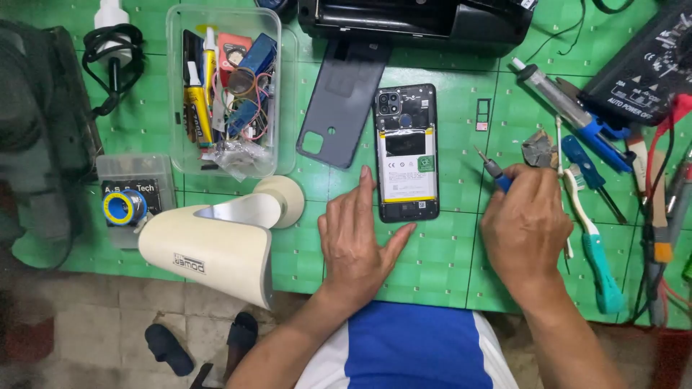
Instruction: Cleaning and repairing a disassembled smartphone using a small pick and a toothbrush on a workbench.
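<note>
An opened black phone (pixel 406 151) lies face down on the green mat (pixel 447 252), its battery and camera module exposed. Its dark grey back cover (pixel 342 101) lies to the left of it. My left hand (pixel 357 238) rests flat on the mat, with the thumb and forefinger at the phone's lower left corner. My right hand (pixel 526 227) is to the right of the phone, closed around a small blue-handled screwdriver (pixel 494 173) whose tip points up and left.
A clear plastic box (pixel 227 90) of glue tubes and small parts stands at the upper left. A cream lamp (pixel 216 241) lies at the front left beside a solder reel (pixel 124 207). Screwdrivers, a brush (pixel 595 245), a desoldering pump (pixel 559 97) and a multimeter (pixel 645 65) crowd the right side.
</note>
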